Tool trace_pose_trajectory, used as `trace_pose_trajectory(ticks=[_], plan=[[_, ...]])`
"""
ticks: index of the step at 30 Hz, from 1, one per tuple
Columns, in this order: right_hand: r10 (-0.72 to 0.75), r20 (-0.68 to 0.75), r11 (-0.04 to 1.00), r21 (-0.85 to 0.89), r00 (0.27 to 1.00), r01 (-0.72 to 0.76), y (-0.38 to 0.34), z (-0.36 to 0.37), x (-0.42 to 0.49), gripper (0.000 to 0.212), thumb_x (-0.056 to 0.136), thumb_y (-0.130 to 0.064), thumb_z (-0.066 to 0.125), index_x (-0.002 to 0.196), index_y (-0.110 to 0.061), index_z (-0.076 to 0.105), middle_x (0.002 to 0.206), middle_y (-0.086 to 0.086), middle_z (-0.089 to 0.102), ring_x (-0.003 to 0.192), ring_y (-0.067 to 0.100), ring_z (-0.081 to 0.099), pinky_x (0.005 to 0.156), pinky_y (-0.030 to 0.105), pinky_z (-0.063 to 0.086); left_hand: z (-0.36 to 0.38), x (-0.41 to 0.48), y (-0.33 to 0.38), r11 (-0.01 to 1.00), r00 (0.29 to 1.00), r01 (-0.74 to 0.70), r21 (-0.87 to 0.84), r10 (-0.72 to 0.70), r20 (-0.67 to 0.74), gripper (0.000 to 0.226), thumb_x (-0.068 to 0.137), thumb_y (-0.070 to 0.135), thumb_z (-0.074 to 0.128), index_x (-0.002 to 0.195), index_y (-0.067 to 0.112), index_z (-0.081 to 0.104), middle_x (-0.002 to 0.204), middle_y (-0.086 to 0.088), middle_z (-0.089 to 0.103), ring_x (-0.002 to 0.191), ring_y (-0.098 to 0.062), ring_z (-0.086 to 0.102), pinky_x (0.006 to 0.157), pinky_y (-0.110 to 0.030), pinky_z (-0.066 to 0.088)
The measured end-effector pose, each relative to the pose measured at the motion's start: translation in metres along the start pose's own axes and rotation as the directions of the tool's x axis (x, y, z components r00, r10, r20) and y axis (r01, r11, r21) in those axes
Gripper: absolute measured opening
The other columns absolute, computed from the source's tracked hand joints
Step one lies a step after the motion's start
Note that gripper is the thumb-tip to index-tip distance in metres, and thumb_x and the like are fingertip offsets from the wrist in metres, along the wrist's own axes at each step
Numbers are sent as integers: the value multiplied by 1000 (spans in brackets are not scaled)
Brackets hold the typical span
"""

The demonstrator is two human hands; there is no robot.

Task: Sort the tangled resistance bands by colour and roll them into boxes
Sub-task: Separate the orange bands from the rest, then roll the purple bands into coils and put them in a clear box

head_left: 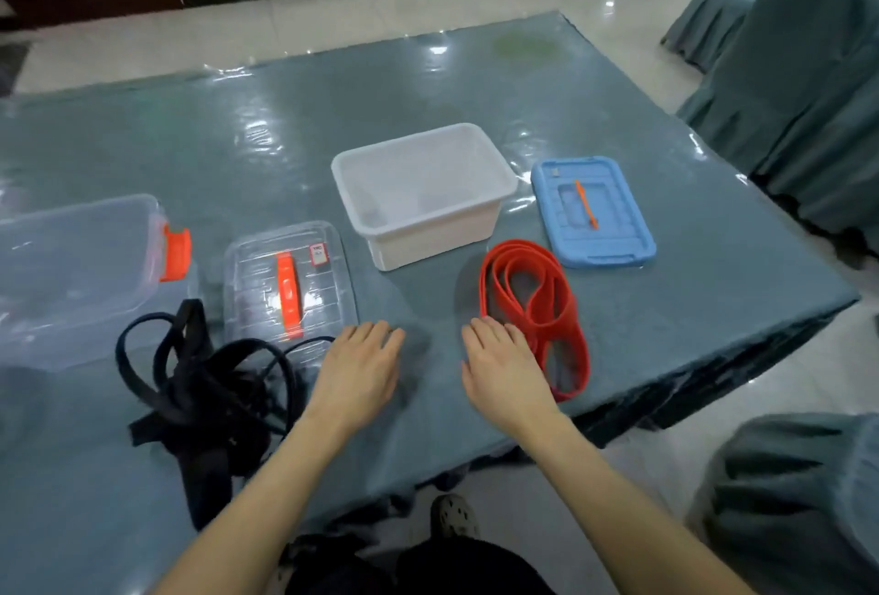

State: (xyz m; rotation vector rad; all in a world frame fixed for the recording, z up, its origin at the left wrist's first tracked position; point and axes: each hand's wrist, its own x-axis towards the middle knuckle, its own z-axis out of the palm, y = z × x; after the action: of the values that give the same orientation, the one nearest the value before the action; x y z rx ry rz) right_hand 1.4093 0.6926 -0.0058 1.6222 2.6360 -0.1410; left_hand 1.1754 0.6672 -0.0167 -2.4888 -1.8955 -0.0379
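A surface [333, 119] draped in grey-blue cloth under a glossy clear sheet stands on a pale, shiny tiled floor [285, 23], with chairs [808, 71] in matching covers crowding the right side of the room. On it, an open white box [428, 238] sits near the middle, its inside bare, and a blue lid [592, 211] lies flat just to its right. At the left edge stands a clear box [71, 271] with an orange latch. A clear lid [288, 290] with an orange handle rests between the two boxes.

The red bands [537, 304] lie in loose overlapping loops in front of the white box and blue lid, towards the near right edge. The black bands [200, 385] sit in a tangle (one wide strap trails towards the near edge) in front of the clear box, overlapping the clear lid's near corner.

Both of the person's bare forearms reach in from below. The left hand [361, 366] lies palm down, fingers straight and together, holding nothing, just right of the black bands. The right hand [499, 371] is likewise flat and empty, its outer edge overlapping the red bands. Whether it touches them cannot be told.
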Motion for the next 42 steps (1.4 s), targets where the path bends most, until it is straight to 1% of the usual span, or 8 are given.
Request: trace_pose_trajectory(ticks=[4,8,12,17,21,26,35,42], plan=[[-175,19,984,-7,984,175,-94,12,11,40,99,-24,50,135,-9,59,136,12,62,133,34,55,115,47,40,-1,-69,-69,997,994,66,47,-62,-95,26,96,21,64,120,15,70,113,-8,69,104,-36,66,96,-47,51],[-336,8,942,-20,942,336,-213,12,39,46,101,-30,49,143,-10,54,140,10,60,134,31,53,116,44,37,-4,-165,-156,984,971,178,29,-171,-170,25,92,19,68,116,12,70,115,-8,70,109,-35,67,100,-45,51],[-416,-35,909,8,909,417,-341,7,54,44,103,-31,48,140,-11,55,137,9,61,131,31,55,114,44,38,-15,-265,-241,970,957,243,20,-236,-166,27,87,17,65,113,12,66,120,-10,67,117,-35,63,103,-45,50],[-432,-87,897,63,898,438,-463,-8,51,29,96,-25,59,118,-7,67,112,13,69,106,36,65,97,48,51,-27,-355,-310,957,943,290,-14,-289,-164,36,85,13,75,120,7,71,130,-15,71,123,-36,66,109,-44,49],[-456,-84,887,42,886,460,-513,-13,45,18,87,-20,70,101,-9,68,97,13,70,91,37,67,84,46,54,-30,-398,-345,924,920,383,-19,-383,-89,36,84,15,79,118,9,71,126,-11,73,120,-36,70,105,-46,53],[-522,-17,852,12,852,523,-551,-2,53,20,100,-19,48,112,-11,62,115,10,66,110,35,62,98,42,45,-32,-440,-371,847,846,532,9,-531,-43,27,86,16,77,112,9,74,117,-9,74,112,-36,70,100,-46,55],[-636,-9,766,118,772,633,-624,19,59,19,103,-23,50,109,-10,63,111,11,66,107,34,62,95,44,48,-38,-519,-407,685,685,724,81,-728,26,32,91,23,77,121,11,75,121,-9,74,112,-36,70,99,-48,55],[-603,15,788,165,797,593,-670,24,68,20,105,-29,49,112,-14,61,114,7,67,109,30,64,92,42,51,-42,-562,-462,568,568,822,39,-823,29,32,97,26,71,125,13,73,122,-7,72,110,-35,69,92,-49,58]])
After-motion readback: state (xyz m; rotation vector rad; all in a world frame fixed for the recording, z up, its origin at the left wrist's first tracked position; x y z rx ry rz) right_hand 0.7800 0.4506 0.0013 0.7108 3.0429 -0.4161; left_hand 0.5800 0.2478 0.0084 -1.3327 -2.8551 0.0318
